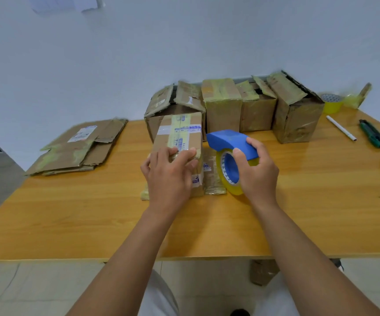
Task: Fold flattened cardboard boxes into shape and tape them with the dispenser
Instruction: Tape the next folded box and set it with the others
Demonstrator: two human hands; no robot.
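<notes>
2 hands at 1 box, mid-table.
Box [180, 142]: light, stiff, creasable; left hand [169, 176] curls over its near top edge. Dispenser [229, 144]: rigid, smooth; right hand [256, 173] grips its blue handle beside the box.

Boxes [230, 106] wall the table's [310, 213] far edge (near side bare).
</notes>
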